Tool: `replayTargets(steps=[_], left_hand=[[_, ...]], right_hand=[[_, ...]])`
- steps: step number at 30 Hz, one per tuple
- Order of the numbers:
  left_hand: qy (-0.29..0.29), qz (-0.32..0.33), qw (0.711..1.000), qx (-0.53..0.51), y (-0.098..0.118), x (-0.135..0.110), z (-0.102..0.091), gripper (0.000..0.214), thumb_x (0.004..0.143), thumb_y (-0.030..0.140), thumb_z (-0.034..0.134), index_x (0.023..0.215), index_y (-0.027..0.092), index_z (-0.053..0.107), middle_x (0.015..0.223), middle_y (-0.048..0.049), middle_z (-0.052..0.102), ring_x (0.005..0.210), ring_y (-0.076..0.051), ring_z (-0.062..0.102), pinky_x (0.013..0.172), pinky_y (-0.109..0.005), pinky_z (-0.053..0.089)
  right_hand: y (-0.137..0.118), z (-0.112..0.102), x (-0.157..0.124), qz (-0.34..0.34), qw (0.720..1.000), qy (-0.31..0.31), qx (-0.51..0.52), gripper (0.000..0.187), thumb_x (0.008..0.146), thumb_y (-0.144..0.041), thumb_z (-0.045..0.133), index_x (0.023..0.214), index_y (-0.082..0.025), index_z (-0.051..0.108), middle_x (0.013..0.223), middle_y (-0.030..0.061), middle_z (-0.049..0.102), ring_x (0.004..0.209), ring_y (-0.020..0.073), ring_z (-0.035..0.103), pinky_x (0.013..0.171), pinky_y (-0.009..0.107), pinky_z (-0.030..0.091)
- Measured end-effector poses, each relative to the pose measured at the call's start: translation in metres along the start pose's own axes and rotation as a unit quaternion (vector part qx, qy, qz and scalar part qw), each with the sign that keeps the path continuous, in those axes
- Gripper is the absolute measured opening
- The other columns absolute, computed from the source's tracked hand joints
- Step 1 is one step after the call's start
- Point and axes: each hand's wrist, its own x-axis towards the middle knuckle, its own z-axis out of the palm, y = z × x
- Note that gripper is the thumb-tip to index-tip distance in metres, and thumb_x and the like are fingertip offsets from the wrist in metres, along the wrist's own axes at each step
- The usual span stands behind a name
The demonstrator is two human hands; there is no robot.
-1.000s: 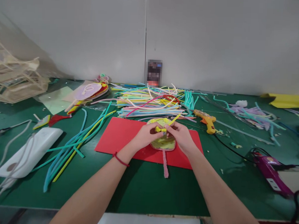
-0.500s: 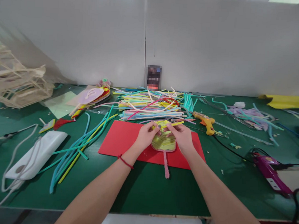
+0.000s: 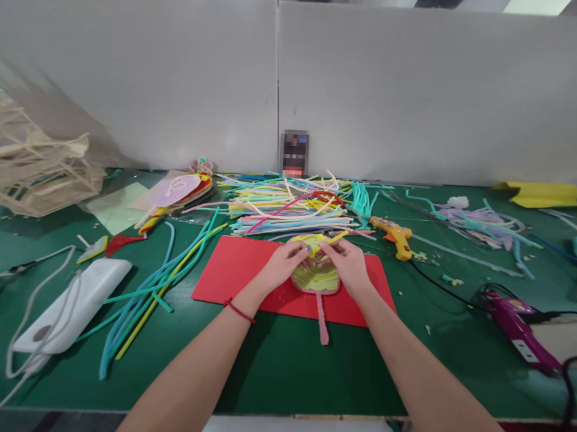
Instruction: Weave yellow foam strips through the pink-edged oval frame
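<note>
My left hand (image 3: 286, 261) and my right hand (image 3: 346, 263) meet over a small yellow-green fan-shaped piece (image 3: 317, 280) with a pink handle (image 3: 321, 321). Both hands pinch a short yellow fuzzy strip (image 3: 336, 238), whose free end sticks out past my right fingers. The strip lies across the upper part of the fan shape; my fingers hide where the two touch. Underneath is a red board (image 3: 240, 271), with the handle reaching over its near edge.
Behind the board lies a pile of coloured fuzzy strips (image 3: 289, 209), with an orange glue gun (image 3: 397, 238) to its right. Loose blue and green strips (image 3: 159, 286) and a white power strip (image 3: 75, 305) are left. A purple tool (image 3: 519, 328) lies right; a phone (image 3: 295, 153) leans on the partition.
The yellow strip's free end has drawn in slightly to the left and tilts more. My hands stay at the fan shape, and the view has tipped up a little.
</note>
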Motion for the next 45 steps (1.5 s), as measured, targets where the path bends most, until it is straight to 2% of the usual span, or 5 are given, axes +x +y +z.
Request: replayTargets(steps=[9, 15, 24, 32, 45], left_hand=[[-0.052, 0.016, 0.992, 0.113, 0.005, -0.002, -0.002, 0.021, 0.082, 0.028, 0.045, 0.068, 0.017, 0.055, 0.068, -0.0012, 0.063, 0.07, -0.014, 0.058, 0.069, -0.025, 0.044], [-0.077, 0.014, 0.99, 0.121, 0.009, -0.003, -0.002, 0.021, 0.083, 0.027, 0.044, 0.07, 0.017, 0.057, 0.07, -0.0016, 0.066, 0.071, -0.015, 0.06, 0.07, -0.025, 0.045], [-0.037, 0.032, 0.992, 0.118, 0.005, -0.004, 0.002, 0.023, 0.082, 0.03, 0.047, 0.07, 0.016, 0.061, 0.075, -0.0025, 0.068, 0.074, -0.015, 0.061, 0.072, -0.025, 0.044], [0.013, -0.009, 1.0, -0.027, 0.012, -0.004, 0.005, 0.024, 0.08, 0.039, 0.048, 0.07, 0.017, 0.053, 0.064, -0.0019, 0.066, 0.063, -0.015, 0.061, 0.068, -0.028, 0.049], [0.01, 0.029, 0.995, 0.096, 0.011, -0.004, -0.005, 0.03, 0.079, 0.034, 0.049, 0.057, 0.016, 0.058, 0.066, -0.0031, 0.065, 0.07, -0.017, 0.055, 0.072, -0.028, 0.043]], right_hand=[[0.001, -0.001, 0.0, -0.005, 1.0, -0.016, -0.015, 0.03, 0.062, -0.046, 0.069, 0.062, -0.019, 0.057, 0.053, -0.0024, 0.059, 0.05, 0.0152, 0.058, 0.048, 0.03, 0.052], [-0.002, 0.0, -0.002, -0.025, 0.999, -0.029, -0.03, 0.03, 0.062, -0.046, 0.069, 0.059, -0.02, 0.055, 0.049, -0.0037, 0.055, 0.045, 0.0128, 0.052, 0.045, 0.027, 0.048], [-0.003, 0.003, -0.002, -0.043, 0.999, -0.02, -0.024, 0.028, 0.065, -0.043, 0.068, 0.06, -0.019, 0.054, 0.05, -0.0044, 0.053, 0.045, 0.0109, 0.05, 0.044, 0.024, 0.043], [-0.003, 0.004, -0.006, -0.028, 0.994, -0.013, 0.103, 0.024, 0.063, -0.04, 0.071, 0.065, -0.018, 0.063, 0.057, -0.0015, 0.061, 0.049, 0.0124, 0.054, 0.046, 0.025, 0.044], [0.003, 0.011, 0.001, 0.009, 0.987, -0.069, 0.148, 0.032, 0.057, -0.043, 0.074, 0.069, -0.016, 0.061, 0.06, -0.0021, 0.06, 0.053, 0.0106, 0.053, 0.057, 0.026, 0.048]])
